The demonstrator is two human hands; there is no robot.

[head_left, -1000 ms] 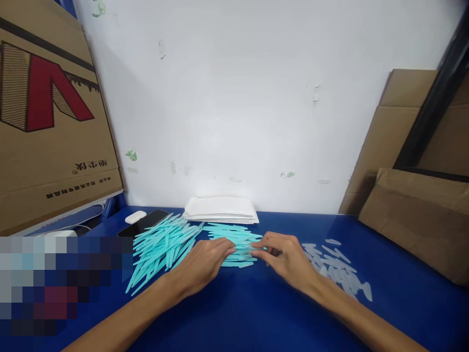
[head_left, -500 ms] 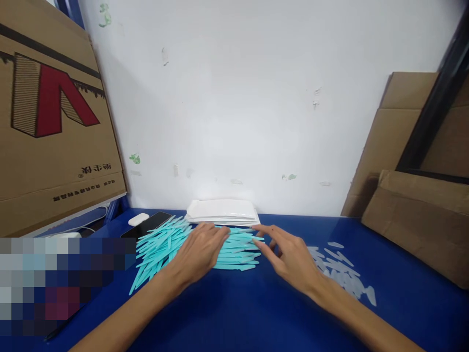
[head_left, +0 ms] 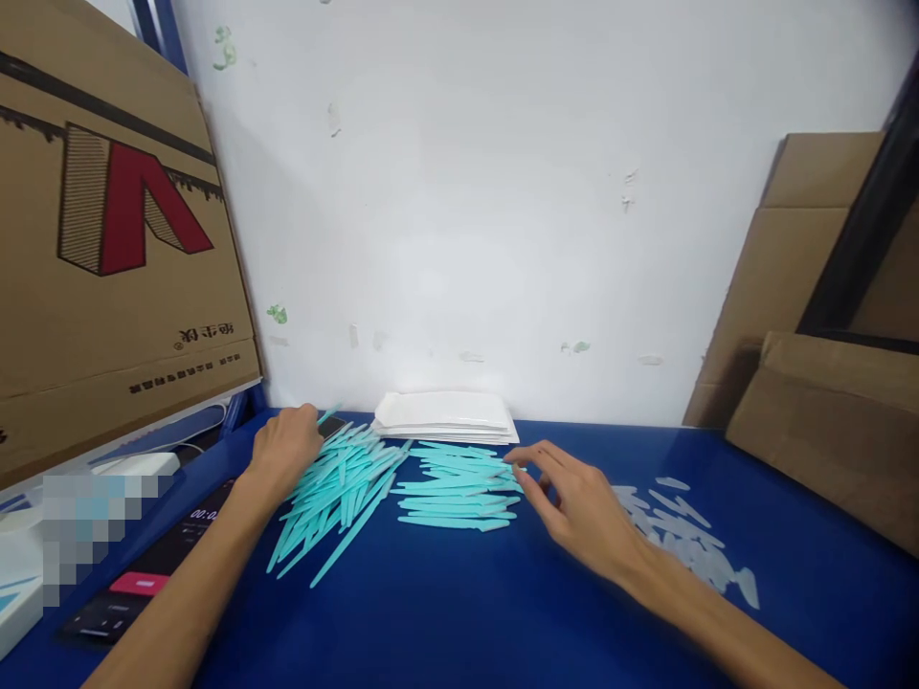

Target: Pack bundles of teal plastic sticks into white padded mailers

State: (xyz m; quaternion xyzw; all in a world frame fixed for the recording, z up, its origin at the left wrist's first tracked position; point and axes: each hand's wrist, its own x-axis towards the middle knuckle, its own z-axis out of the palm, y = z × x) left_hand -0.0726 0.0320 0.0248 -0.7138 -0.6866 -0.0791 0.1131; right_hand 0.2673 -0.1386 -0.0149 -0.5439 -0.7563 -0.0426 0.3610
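My left hand [head_left: 287, 446] is closed at the upper left of a loose heap of turquoise sticks [head_left: 337, 488]; a turquoise stick [head_left: 328, 414] shows at its fingertips. Right of the heap lies a flatter group of turquoise sticks [head_left: 459, 502], roughly side by side. At the right ends of this group is my right hand [head_left: 552, 483], thumb and forefinger pinched near a stick's tip. Beyond my right forearm, translucent whitish pieces [head_left: 682, 536] lie scattered on the blue table [head_left: 445, 612].
A stack of white packets [head_left: 445, 416] lies against the wall. At left are a phone with a lit screen [head_left: 150, 579], a white box [head_left: 21, 593] and a large printed carton [head_left: 144, 335]. Brown cardboard [head_left: 825, 421] stands at the right.
My left hand has moved left from the flatter group to the heap's far left side, uncovering sticks between the groups. My right hand has barely moved. The view has shifted slightly left.
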